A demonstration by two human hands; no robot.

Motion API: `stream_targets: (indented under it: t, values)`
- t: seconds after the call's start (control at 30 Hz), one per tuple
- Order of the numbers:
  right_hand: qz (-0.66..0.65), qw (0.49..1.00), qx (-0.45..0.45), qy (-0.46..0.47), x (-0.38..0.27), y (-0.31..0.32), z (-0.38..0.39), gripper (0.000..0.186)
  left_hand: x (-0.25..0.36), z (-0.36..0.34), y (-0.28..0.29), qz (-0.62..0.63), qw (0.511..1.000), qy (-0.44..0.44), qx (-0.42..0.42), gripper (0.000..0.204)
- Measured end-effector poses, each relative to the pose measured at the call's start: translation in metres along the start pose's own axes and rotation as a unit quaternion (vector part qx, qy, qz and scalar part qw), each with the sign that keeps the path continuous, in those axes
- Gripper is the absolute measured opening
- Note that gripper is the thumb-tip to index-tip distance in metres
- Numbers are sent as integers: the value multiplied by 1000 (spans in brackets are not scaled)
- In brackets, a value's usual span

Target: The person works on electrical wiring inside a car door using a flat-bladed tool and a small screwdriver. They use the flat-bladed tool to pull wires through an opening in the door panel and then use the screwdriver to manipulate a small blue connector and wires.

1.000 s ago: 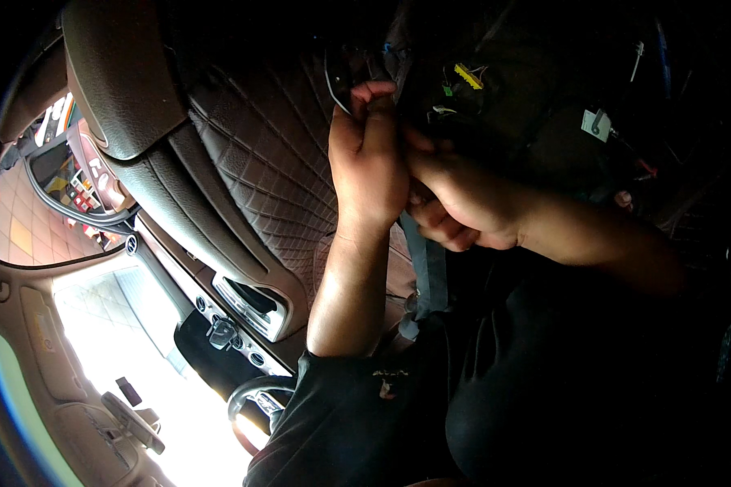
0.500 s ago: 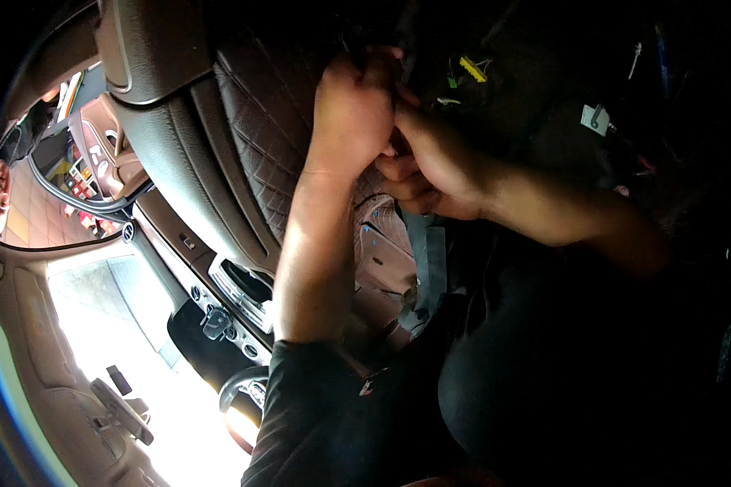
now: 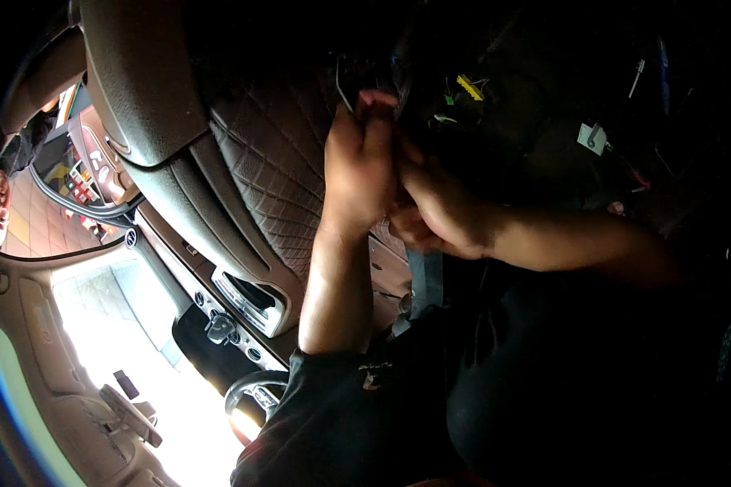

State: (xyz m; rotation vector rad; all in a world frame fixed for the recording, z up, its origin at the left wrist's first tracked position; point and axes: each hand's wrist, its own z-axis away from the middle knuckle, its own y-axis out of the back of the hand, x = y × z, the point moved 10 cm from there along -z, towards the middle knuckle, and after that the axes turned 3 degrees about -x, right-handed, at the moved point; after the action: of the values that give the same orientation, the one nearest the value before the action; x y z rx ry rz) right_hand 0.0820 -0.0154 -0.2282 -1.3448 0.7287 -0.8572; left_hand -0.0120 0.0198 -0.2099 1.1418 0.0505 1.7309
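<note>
My left hand (image 3: 359, 166) is closed, its fingers curled round something too dark to make out. Just above its knuckles a thin pale rod or wire (image 3: 343, 84) stands out; whether it is in the hand I cannot tell. My right hand (image 3: 443, 215) lies against the left hand's inner side, fingers curled, and what it grips is hidden. Both hands are slightly blurred, beside the brown quilted seat (image 3: 272, 170). A dark grey strip (image 3: 427, 280) shows below the right hand.
In the dark at upper right lie a yellow connector (image 3: 469, 88) with wires, a small green piece (image 3: 449, 100), a white tag-like piece (image 3: 593, 138) and a slim white stick (image 3: 637, 79). At left are the dashboard, steering wheel (image 3: 252, 394) and bright windscreen (image 3: 130, 325).
Both hands have drawn back toward my body, staying close together. The pale rod above my left hand now shows. The view has shifted slightly.
</note>
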Motion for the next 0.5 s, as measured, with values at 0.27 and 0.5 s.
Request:
stream_targets:
  t: [0.27, 0.5]
  values:
    - [52, 994, -52, -85, 28, 4, 22, 54, -7, 39, -8, 9, 998, 25, 51, 18]
    - [36, 994, 13, -102, 0, -5, 16, 53, 7, 21, 4, 93, 993, -15, 71, 20]
